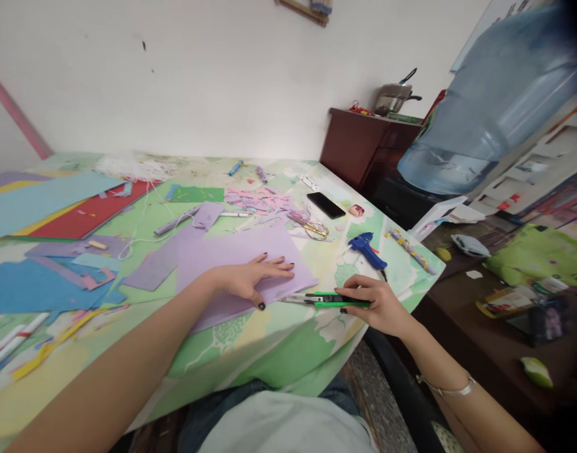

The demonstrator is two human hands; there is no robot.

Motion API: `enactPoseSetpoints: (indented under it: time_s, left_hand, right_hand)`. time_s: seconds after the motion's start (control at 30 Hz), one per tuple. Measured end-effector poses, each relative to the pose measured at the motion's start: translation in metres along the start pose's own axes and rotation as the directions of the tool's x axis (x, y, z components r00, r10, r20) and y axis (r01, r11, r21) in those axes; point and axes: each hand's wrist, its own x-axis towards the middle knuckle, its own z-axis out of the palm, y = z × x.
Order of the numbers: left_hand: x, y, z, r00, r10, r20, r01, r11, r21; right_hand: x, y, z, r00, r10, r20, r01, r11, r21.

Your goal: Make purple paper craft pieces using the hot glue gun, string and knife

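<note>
A lilac sheet of paper [222, 251] lies near the table's front edge. My left hand [250, 280] rests flat on it, fingers spread. In my right hand [375, 303] is a green and black utility knife [323, 299], its blade pointing left along the sheet's lower right edge. Whether the blade touches the paper I cannot tell. Beyond my right hand lies a blue glue gun [367, 250]. Gold-handled scissors [314, 229] sit past the sheet's far right side, close to small pink and purple paper scraps [260, 202].
Coloured sheets [47, 204], blue paper [33, 283] and white string [132, 168] cover the left side. A black phone [326, 204] and a decorated stick [411, 250] lie on the right. Beyond the table's right edge stand a dark cabinet [354, 141] and a large water bottle [486, 107].
</note>
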Motion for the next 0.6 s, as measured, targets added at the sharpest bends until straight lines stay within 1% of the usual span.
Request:
enactPoseSetpoints:
  time_s: [0.6]
  left_hand:
    - [0.0004, 0.0026, 0.0002, 1.0, -0.014, -0.016, 0.014, 1.0, -0.007]
  right_hand:
    - [0.001, -0.0009, 0.0007, 1.0, -0.005, 0.031, 0.005, 1.0, 0.022]
